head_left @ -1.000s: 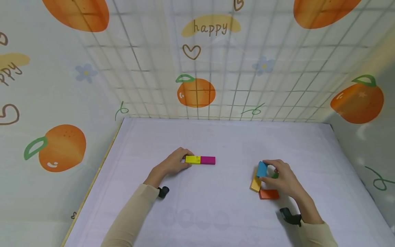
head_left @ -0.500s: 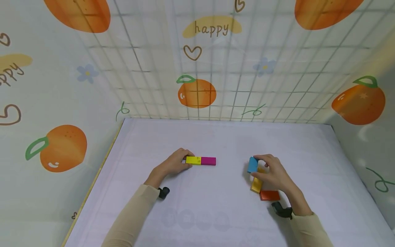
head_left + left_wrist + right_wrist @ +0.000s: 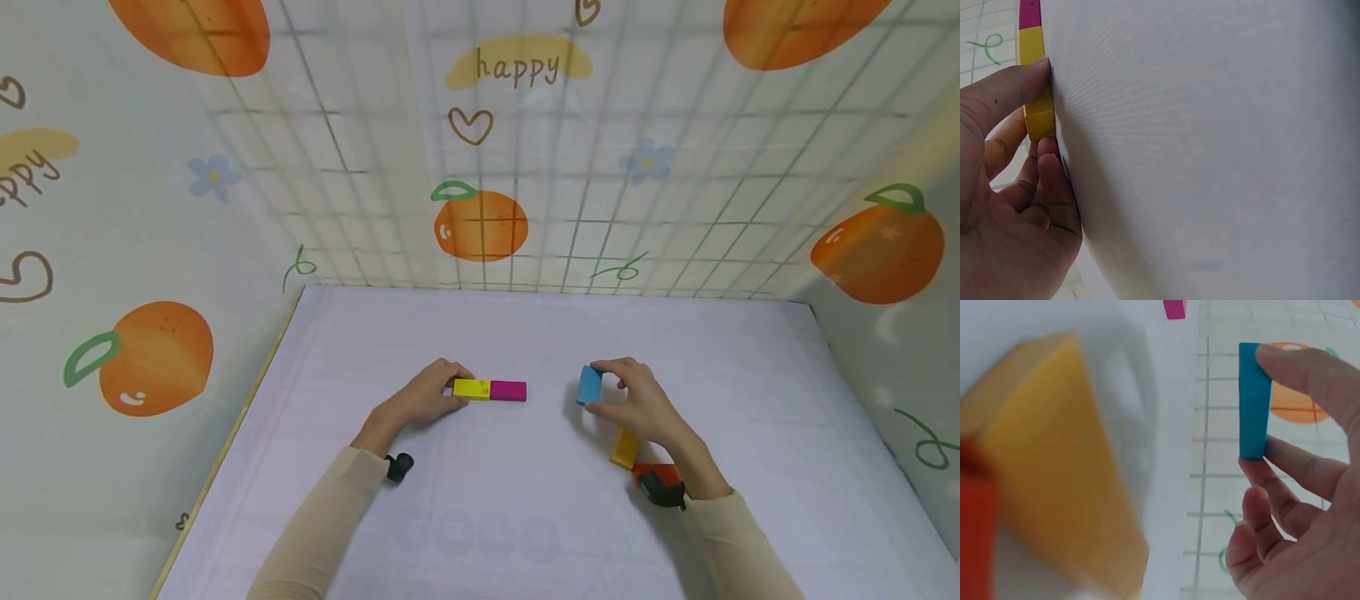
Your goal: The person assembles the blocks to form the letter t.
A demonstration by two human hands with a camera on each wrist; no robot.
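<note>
A yellow block (image 3: 472, 389) and a magenta block (image 3: 508, 391) lie end to end in a row on the white tabletop. My left hand (image 3: 425, 393) pinches the yellow one at its left end, thumb on the near side, as the left wrist view (image 3: 1034, 47) also has it. Held up off the table, a blue block (image 3: 589, 385) is between the thumb and fingers of my right hand (image 3: 637, 402). In the right wrist view the blue block (image 3: 1254, 403) appears edge-on, apart from the other blocks. A gap separates it from the magenta block's right end.
Under my right forearm lie an orange-yellow block (image 3: 625, 450) and a red-orange block (image 3: 654, 472), the latter partly covered by the wrist camera (image 3: 662, 490). A green block seen earlier is hidden now. Printed cloth walls (image 3: 480, 325) bound the table at back and sides.
My right hand has lifted the blue block off the orange-yellow one and carried it left, toward the magenta block. The left hand and its row have stayed in place.
</note>
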